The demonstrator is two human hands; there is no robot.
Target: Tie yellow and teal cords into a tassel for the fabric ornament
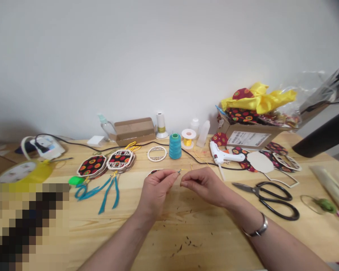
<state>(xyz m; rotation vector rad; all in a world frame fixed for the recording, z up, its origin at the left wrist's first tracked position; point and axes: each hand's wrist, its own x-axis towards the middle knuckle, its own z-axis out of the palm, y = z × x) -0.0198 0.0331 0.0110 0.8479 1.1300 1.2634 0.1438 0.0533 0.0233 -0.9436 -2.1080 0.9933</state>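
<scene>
My left hand (157, 186) is closed in a pinch above the middle of the wooden table. A tiny blue-green tip with a bit of yellow cord (182, 169) pokes out of its fingertips. Close beside it, my right hand (205, 184) has thumb and fingers pressed together; the cord runs toward these fingers, and the exact grip is hidden. Partly covered by my left hand, a patterned dark piece (152, 172) lies on the table. Behind the hands stand a teal thread cone (175, 146) and a spool of yellow cord (188, 138). A pale round lattice frame (157, 154) lies nearby.
Black-handled scissors (271, 197) and a white glue gun (226, 154) lie at right. Stacked patterned ornaments (120, 160) with teal tassels (109, 194) are at left. A cardboard box (248, 134) of fabric stands back right. A black cable (197, 162) crosses the table.
</scene>
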